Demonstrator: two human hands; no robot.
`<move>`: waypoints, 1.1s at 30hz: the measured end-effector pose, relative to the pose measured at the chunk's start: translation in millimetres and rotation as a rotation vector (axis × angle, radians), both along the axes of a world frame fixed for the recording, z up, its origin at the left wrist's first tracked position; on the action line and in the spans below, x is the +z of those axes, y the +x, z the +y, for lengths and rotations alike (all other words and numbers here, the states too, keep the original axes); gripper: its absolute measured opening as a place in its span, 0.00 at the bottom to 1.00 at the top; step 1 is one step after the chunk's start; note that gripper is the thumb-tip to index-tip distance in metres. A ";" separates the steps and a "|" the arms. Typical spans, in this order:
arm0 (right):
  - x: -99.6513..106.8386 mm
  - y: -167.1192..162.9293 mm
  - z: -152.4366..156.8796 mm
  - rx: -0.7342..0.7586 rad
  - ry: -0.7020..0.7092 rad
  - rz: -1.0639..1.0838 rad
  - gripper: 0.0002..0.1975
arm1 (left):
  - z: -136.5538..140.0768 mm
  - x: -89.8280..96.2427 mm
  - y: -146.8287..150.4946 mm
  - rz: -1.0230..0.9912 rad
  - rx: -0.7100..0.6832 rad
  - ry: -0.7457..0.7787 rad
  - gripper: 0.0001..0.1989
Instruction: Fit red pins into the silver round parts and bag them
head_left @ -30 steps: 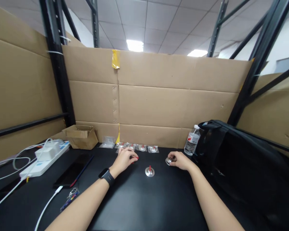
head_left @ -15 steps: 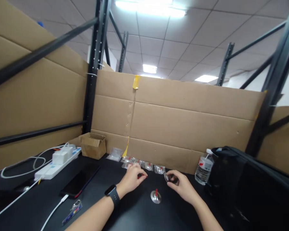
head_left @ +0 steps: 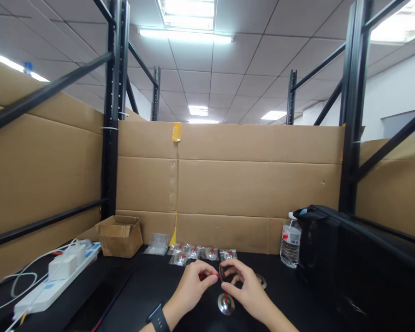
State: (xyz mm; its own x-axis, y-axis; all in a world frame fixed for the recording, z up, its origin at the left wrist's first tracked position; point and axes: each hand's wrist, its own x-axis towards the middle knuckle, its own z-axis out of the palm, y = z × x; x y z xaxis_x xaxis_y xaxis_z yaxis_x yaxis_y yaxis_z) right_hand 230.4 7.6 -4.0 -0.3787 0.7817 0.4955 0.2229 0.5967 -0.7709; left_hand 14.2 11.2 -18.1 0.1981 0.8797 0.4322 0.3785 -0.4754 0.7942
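Observation:
My left hand (head_left: 198, 282), with a dark watch on its wrist, pinches a small red piece (head_left: 215, 275), mostly covered by the fingers. Between the thumb and fingers of my right hand (head_left: 246, 288) is a thin round metal disc (head_left: 222, 273), turned nearly edge-on. The red piece points at the disc's face; whether they touch, I cannot tell. Just below the hands, a shiny metal disc with a red upright stem (head_left: 226, 305) rests on the black table (head_left: 190, 320). Another metal disc (head_left: 262, 281) lies partly hidden behind my right hand.
Several clear bags with red-stemmed discs (head_left: 210, 253) line the cardboard wall (head_left: 259, 184). Plastic bags (head_left: 157, 243) and a small carton (head_left: 120, 237) are at back left. A power strip (head_left: 60, 281) is left; a water bottle (head_left: 290, 244) and black bag (head_left: 359, 267) stand right.
My hands have come together, bringing the red piece and the held disc close to each other above the stemmed disc. The head view has tilted up and shifted right.

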 end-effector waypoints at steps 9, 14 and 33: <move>-6.0 -8.5 -3.6 0.051 -0.022 0.079 0.20 | -10.2 3.4 9.0 0.014 0.041 0.147 0.05; -8.4 -12.1 -3.2 0.053 -0.053 0.111 0.19 | -11.3 6.1 8.5 0.046 0.059 0.186 0.04; -4.0 -17.8 -6.2 0.065 -0.201 0.270 0.19 | -20.6 12.9 10.2 0.176 0.132 0.235 0.05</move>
